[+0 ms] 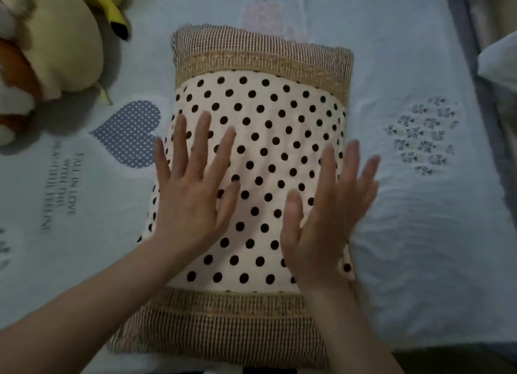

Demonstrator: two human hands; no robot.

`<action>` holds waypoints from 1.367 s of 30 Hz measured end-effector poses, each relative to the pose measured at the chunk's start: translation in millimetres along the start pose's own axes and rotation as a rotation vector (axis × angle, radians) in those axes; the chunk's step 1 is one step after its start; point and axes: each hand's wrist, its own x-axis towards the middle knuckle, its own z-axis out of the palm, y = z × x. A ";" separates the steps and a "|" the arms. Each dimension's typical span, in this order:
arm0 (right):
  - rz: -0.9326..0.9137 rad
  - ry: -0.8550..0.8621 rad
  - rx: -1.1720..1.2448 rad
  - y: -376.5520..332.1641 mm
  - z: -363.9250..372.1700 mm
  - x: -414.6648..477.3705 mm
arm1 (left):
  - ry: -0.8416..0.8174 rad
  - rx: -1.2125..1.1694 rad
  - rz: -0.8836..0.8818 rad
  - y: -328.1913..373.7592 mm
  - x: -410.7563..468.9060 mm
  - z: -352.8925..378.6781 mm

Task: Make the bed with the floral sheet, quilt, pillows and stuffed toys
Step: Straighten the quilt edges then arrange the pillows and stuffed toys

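The pale sheet [391, 52] carries dark printed capitals, turned sideways, just beside a dotted blue heart [128, 134]. The first line reads "FALL IN LOVE". The lines below it are too blurred to read.

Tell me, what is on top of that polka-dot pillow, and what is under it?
The left hand and right hand, fingers spread, are on top. The polka-dot pillow lies on the printed sheet, which shows around it; anything directly beneath is covered.

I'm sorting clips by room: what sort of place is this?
Most likely a bedroom: a polka-dot pillow lies on a printed bed sheet, with stuffed toys beside it.
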 end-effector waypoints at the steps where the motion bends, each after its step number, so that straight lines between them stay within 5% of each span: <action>1: -0.025 -0.078 -0.034 4.9 4.1 -21.2 | -0.045 -0.016 0.059 5.2 -22.3 8.5; 5: 0.045 -0.621 -0.285 24.8 60.2 -86.4 | -0.478 0.063 0.163 -6.2 -89.5 68.7; 8: 0.101 -0.627 -0.287 19.9 59.7 -59.8 | -0.479 0.063 0.177 -10.9 -62.7 56.2; 12: 0.017 -0.318 -0.102 0.0 4.1 -58.5 | -0.236 -0.066 0.089 -2.6 -64.3 -0.1; 14: -0.077 -0.229 -0.044 -2.7 -11.2 -75.3 | -0.169 -0.119 0.179 2.2 -83.9 -11.0; 17: -0.155 -0.504 -0.196 14.1 12.0 -115.2 | -0.407 -0.023 0.371 -5.9 -131.2 21.1; 19: -0.111 -0.757 -0.311 25.5 29.0 -128.9 | -0.647 0.053 0.346 -14.0 -145.4 38.2; 21: -0.070 -0.811 -0.349 28.0 32.4 -120.1 | -0.728 0.078 0.319 -16.7 -133.2 36.5; 24: -0.206 -0.668 -0.169 21.7 -2.3 -120.1 | -0.596 -0.018 0.466 -18.0 -129.4 8.5; 27: -0.541 -0.536 -0.021 22.6 -26.1 -135.2 | -0.430 -0.140 0.729 -26.5 -139.8 -10.3; 30: -0.640 -0.623 -0.063 46.3 -12.7 -154.1 | -0.502 -0.096 0.848 -39.5 -154.9 10.3; 34: -0.653 -0.866 -0.274 76.9 13.9 -151.4 | -0.701 0.087 0.750 -54.4 -149.2 36.3; 37: -0.547 -0.658 -0.102 60.7 -2.0 -132.3 | -0.505 0.003 0.749 -54.2 -134.7 19.4; 41: -0.315 -0.303 0.018 32.3 -8.9 -46.5 | -0.135 -0.140 0.419 -40.1 -68.2 4.5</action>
